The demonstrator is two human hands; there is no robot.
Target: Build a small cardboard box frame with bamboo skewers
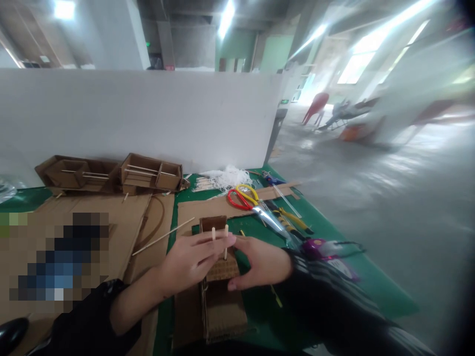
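A small cardboard piece (219, 264) with two upright wooden sticks (226, 241) sits at bench (334, 257) centre. The left hand (189, 259) closes its grip across the sticks; the right hand (260, 264) cups the piece's side — thumb touching. At 1 o'clock lie red-and-yellow scissors (245, 198); at 10 o'clock, cardboard boats (115, 174).

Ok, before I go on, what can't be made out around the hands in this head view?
- Cardboard piece: its middle is covered by the left hand and right hand.
- Wooden sticks: lower ends hidden behind fingers.
- Patch on the flat cardboard sheet at left: pixelated.
- Glue gun: blurred, details unclear.
- Right sleeve: cut off by the bottom edge.
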